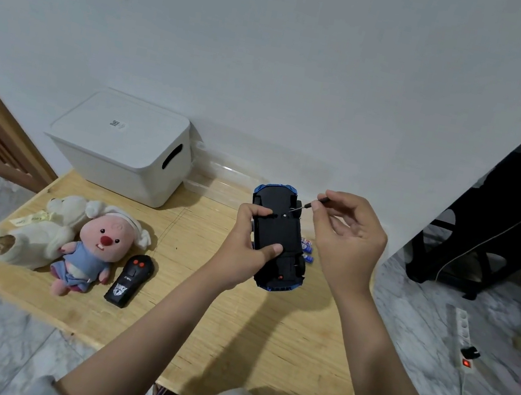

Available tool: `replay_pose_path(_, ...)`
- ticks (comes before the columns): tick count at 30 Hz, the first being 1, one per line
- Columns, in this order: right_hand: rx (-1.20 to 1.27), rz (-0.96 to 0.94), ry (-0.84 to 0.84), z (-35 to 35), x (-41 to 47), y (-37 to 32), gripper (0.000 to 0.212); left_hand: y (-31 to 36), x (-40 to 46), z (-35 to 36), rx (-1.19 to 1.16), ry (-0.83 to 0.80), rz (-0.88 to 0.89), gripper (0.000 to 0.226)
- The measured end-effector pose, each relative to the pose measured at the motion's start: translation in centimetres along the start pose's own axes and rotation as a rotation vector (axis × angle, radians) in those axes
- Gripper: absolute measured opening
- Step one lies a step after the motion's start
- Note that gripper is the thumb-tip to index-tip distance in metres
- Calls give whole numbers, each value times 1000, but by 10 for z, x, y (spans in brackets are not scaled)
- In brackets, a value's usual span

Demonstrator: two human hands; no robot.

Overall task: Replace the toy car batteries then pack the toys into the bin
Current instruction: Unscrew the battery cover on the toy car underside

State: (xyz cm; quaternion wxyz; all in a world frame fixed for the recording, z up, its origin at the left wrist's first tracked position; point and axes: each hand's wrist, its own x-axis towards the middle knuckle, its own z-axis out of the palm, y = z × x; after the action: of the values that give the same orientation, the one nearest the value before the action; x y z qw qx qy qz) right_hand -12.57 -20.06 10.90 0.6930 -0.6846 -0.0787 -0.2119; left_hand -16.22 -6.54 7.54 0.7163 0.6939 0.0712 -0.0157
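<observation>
A blue toy car (pixel 279 232) is held upside down above the wooden table (pixel 231 314), its black underside facing me. My left hand (pixel 245 247) grips it from the left side. My right hand (pixel 348 233) pinches a small screwdriver (pixel 308 205) whose tip touches the car's underside near the battery cover. Several blue and white batteries (pixel 308 249) lie on the table just right of the car, partly hidden by it. The white bin (pixel 121 146) stands upside down at the table's far left.
A white plush toy (pixel 34 227), a pink plush in blue clothes (pixel 92 244) and a black remote control (pixel 129 280) lie at the table's left. A clear lid (pixel 221 176) rests by the wall. A power strip (pixel 464 337) lies on the floor at right.
</observation>
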Motion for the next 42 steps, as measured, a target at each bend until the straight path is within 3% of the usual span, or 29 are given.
replay_pose_path(6, 38, 116, 112, -13, -7, 6, 16, -11, 0, -4, -38, -10, -40, 49)
replay_pose_path(11, -137, 358, 195, -37, -30, 49, 24, -24, 2, -12, 6, -5, -99, 49)
replay_pose_path(14, -290, 467, 218, -46, -51, 80, 13, -35, 4, -19, 23, -25, -145, 48)
replay_pose_path(22, -767, 674, 100, -42, -95, 145, 14, -54, 10, -37, 71, -75, -236, 46)
replay_pose_path(31, -963, 641, 59, -33, -105, 157, 11, -70, 13, -54, 104, -157, -261, 46)
replay_pose_path(34, -961, 675, 46, -36, -102, 153, 21, -74, 15, -59, 106, -181, -238, 47)
replay_pose_path(37, -887, 667, 57, -33, -97, 140, 25, -78, 19, -62, 117, -205, -209, 49)
replay_pose_path(42, -661, 486, 56, -5, -86, 105, 15, -79, 24, -61, 120, -237, -172, 50)
